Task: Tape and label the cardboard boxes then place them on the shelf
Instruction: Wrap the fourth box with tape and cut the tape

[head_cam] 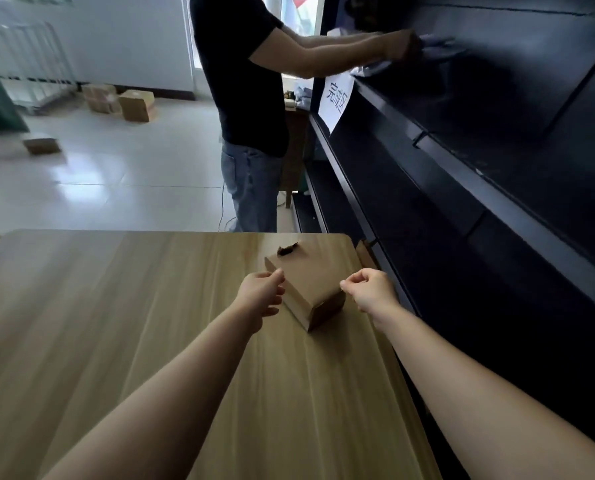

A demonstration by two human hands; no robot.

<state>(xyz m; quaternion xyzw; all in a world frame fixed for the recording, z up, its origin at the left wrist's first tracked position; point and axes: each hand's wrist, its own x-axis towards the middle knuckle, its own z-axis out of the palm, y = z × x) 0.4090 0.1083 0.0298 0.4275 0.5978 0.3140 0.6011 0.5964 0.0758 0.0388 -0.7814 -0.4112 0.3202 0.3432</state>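
Sitting on the wooden table (pixel 116 323) beside the dark shelf (pixel 462 174), the cardboard box (pixel 306 282) lies between my hands. My left hand (pixel 259 294) curls against its left edge; grip cannot be confirmed. My right hand (pixel 370 289) is fisted just beside it, holding nothing.

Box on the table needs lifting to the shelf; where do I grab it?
Probably clamp the cardboard box by its two long side walls, left hand from the left, right hand from the right. It lies flat, slightly turned; avoid the torn far edge.
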